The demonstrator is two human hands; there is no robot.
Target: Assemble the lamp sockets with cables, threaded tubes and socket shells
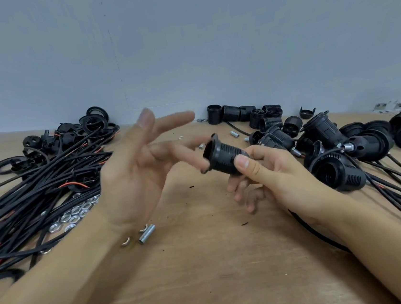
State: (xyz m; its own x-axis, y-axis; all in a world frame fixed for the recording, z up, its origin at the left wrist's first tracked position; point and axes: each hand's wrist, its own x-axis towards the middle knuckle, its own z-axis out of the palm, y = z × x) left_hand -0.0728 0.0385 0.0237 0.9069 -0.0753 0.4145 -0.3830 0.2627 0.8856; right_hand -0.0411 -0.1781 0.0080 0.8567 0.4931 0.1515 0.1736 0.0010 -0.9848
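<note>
Seen from the head camera, a person at a wooden tabletop (207,263) holds a black ribbed plastic lamp socket shell (224,158) in mid-air above the middle of the work surface, its open flanged mouth turned toward the left. The right hand (270,181) pinches the shell's threaded body between thumb and curled fingers, while the left hand (144,168) hovers just beside it, spread wide with fingers straight and holding nothing; one blurred fingertip lies at the shell's rim, though whether it touches cannot be told. The shell looks light and rigid, and its ridged thread should give a sure, non-slip purchase around the barrel; the thin flange at the mouth appears the weaker place to hold. A black cable (313,231) trails beneath the right wrist; whether it joins the held shell cannot be told. To the left lies a tangled bundle of black cables with red cores (37,195), with silver hex nuts (74,216) beside it and a short silver threaded tube (147,234) near the left wrist. To the right sits a heap of assembled black sockets with cables (340,158), and loose black shells (247,115) line the grey wall (182,41) behind.
</note>
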